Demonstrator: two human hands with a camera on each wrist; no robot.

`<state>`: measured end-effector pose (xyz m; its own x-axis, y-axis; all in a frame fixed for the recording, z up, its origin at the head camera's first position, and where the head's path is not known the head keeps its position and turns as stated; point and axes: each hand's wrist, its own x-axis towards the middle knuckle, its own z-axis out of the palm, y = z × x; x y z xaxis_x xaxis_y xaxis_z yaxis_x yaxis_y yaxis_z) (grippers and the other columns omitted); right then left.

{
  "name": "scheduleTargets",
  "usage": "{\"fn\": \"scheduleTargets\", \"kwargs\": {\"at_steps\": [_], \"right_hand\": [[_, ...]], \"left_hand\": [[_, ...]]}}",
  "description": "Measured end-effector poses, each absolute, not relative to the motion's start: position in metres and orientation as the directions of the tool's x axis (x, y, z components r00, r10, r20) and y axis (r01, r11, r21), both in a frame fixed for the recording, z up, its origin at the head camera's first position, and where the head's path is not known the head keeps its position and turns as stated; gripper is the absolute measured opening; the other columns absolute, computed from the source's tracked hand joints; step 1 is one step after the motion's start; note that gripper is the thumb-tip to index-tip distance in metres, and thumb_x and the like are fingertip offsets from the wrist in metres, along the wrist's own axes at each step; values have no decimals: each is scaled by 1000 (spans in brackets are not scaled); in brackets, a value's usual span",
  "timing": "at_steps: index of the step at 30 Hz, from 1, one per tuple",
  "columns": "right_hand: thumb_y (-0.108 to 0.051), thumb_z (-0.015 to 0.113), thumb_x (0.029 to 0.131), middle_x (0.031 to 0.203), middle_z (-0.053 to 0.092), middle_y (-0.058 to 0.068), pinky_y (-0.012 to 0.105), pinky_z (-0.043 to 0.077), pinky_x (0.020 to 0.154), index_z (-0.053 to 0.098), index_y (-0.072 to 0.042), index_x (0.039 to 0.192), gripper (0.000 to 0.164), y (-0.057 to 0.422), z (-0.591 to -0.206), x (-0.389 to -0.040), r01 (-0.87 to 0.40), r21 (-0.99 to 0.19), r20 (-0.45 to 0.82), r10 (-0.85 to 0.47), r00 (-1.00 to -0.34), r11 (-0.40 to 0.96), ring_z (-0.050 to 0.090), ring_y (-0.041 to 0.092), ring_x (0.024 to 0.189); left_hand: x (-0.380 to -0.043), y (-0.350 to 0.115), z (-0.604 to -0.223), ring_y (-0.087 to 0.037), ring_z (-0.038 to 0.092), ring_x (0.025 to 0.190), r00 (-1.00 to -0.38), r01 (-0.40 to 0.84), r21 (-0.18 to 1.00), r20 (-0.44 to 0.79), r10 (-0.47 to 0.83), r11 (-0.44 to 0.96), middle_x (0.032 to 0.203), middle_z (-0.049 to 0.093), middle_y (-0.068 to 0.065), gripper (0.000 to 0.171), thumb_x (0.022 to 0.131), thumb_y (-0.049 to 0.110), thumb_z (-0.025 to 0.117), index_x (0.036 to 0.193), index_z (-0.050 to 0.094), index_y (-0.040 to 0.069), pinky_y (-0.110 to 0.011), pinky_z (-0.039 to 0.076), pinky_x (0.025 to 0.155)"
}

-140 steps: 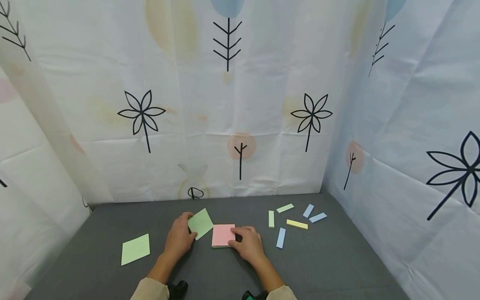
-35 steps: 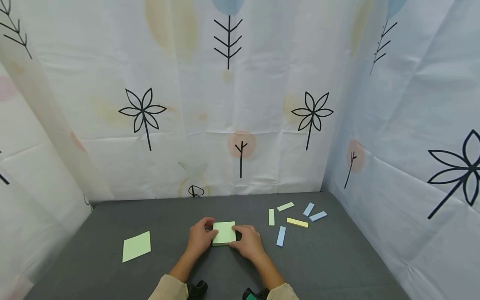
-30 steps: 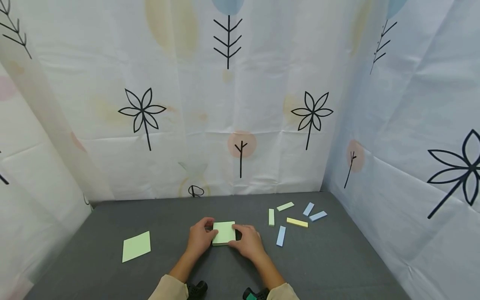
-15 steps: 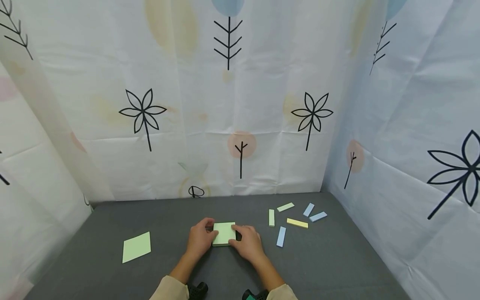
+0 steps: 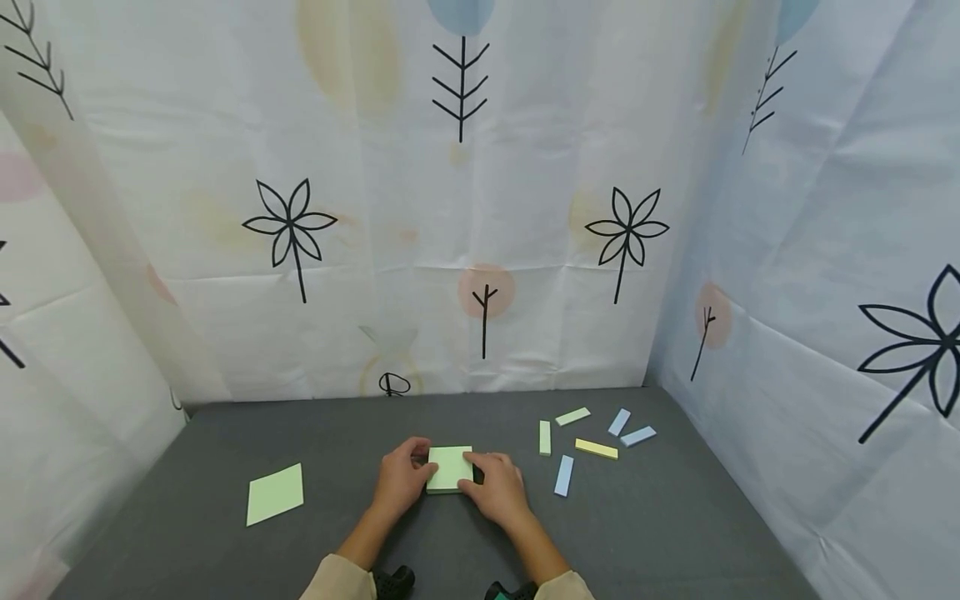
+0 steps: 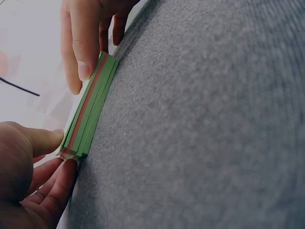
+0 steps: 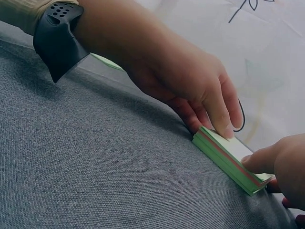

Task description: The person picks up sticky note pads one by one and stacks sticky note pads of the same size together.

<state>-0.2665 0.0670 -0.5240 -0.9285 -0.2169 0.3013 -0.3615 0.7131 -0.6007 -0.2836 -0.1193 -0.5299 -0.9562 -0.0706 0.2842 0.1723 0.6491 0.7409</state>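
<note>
A stack of square sticky note pads lies on the grey table in the middle of the head view. Its top pad is light green, and the wrist views show a pink layer between green ones. My left hand holds the stack's left end, thumb on the upper edge and fingers against the side, as seen in the left wrist view with the left hand in the lower corner. On the opposite edge my right hand grips with thumb and fingers; the right wrist view shows that right hand only in part.
A single light green square pad lies apart at the left. To the right, several narrow sticky strips are scattered, among them a yellow strip, a blue strip and a green strip. Patterned white cloth walls the table behind and on both sides.
Earlier my left hand held a tilted green pad left of the pink-topped stack. That pad now sits squarely on top, with my left hand at the stack's edge. Over the last second, hardly anything moved.
</note>
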Motion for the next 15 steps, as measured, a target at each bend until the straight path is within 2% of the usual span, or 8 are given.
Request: {"fn": "scheduleTargets", "kwargs": {"at_steps": [9,15], "right_hand": [[-25,76,84,117,66,10,61,37,91,67,-11,125,44,66,-523,-266,-365,-591,302,-222,-927,720,52,35,115],[-26,76,84,117,66,10,60,37,91,67,-12,126,45,67,-523,-265,-367,-591,304,-224,-926,718,52,34,115]], "left_hand": [[-279,-136,-531,-16,64,79,-953,227,746,302,-14,626,105,69,-6,33,83,10,77,114,67,9,-34,50,65],[-270,-153,-526,-18,64,83,-947,235,779,318,-44,581,107,69,-7,29,85,11,76,113,69,8,-36,51,69]]}}
